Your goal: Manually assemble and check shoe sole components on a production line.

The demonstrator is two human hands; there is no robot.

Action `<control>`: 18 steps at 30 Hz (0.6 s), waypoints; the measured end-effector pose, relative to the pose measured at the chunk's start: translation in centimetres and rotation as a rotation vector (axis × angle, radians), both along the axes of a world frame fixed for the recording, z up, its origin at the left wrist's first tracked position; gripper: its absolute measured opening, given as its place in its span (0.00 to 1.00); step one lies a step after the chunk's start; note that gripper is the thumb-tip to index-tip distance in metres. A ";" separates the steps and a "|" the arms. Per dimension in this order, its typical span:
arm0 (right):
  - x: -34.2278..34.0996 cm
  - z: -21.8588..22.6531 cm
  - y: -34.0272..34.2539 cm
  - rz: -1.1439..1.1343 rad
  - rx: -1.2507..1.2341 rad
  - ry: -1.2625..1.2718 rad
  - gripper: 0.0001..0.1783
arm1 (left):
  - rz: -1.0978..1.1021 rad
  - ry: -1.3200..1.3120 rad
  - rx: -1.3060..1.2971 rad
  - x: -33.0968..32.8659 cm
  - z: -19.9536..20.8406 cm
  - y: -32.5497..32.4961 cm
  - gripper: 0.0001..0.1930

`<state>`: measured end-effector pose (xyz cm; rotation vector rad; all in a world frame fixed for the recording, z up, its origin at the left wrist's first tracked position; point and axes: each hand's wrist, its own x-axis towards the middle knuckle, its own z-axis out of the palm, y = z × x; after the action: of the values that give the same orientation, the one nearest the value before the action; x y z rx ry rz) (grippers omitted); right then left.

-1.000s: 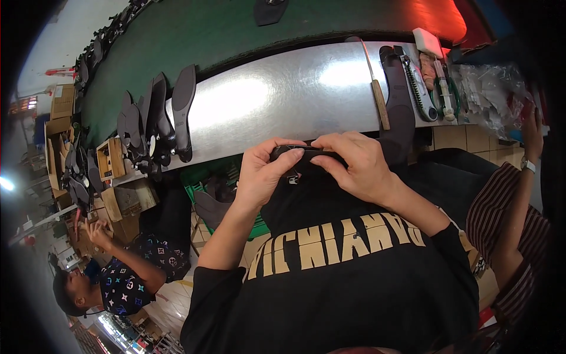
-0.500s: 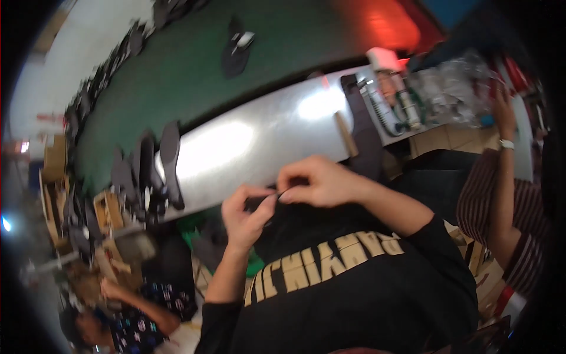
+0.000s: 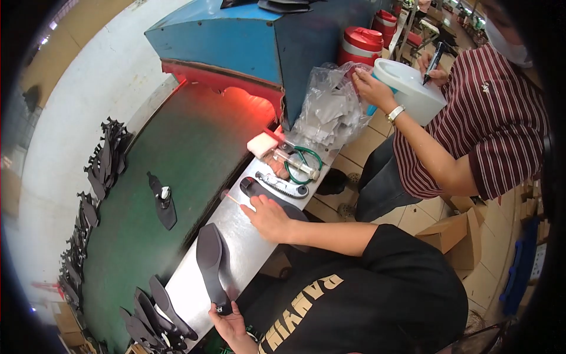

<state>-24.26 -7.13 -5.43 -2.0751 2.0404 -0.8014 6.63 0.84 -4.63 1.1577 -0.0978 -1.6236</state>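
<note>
My left hand grips the near end of a black shoe sole, which extends away from me over the metal tabletop. A small shiny fitting shows by my fingertips at that end. Farther right, my right hand is low over the metal top, its bent fingers at the near end of a thin light-coloured stick. A dark sole lies just beyond that hand, partly covered by it. On the green belt rests a single black sandal piece with a white bit on it.
Several black soles cluster at the near left. A box cutter, white block and clear plastic bag occupy the far end. A co-worker in a striped shirt holds a white tub and a marker. A blue machine spans the belt.
The view has turned rightward. My hands, together before my chest half a second ago, are now apart: the left on a sole, the right at the stick on the metal top.
</note>
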 end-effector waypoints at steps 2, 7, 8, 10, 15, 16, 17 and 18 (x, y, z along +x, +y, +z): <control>0.0 -0.7 -0.4 0.007 0.004 -0.021 0.24 | 0.027 0.040 -0.006 -1.0 0.5 -0.7 0.15; -0.1 3.4 1.6 0.188 0.032 -0.558 0.22 | 0.048 0.405 0.030 -2.0 2.8 -3.0 0.14; 0.2 5.0 2.7 0.288 0.019 -0.725 0.21 | 0.045 0.498 0.055 -2.7 3.1 -3.3 0.14; 1.8 6.0 4.4 0.499 0.102 -0.920 0.21 | 0.033 0.519 0.036 -3.0 2.2 -4.2 0.18; 5.1 4.4 7.0 0.659 0.328 -1.133 0.38 | -0.035 0.608 0.097 -7.8 5.9 -3.9 0.12; 5.1 4.5 7.3 0.662 0.330 -1.167 0.38 | -0.067 0.397 0.042 -8.3 5.7 -4.2 0.13; 4.9 4.7 7.3 0.643 0.335 -1.185 0.39 | -0.036 0.380 0.074 -8.8 5.5 -4.5 0.16; 4.8 4.6 7.4 0.637 0.329 -1.186 0.39 | -0.044 0.379 0.075 -9.2 5.5 -4.4 0.16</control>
<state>-19.42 0.30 -0.83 -1.3268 0.7527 -1.0636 -2.60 -3.58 0.85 0.8889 0.1840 -1.8714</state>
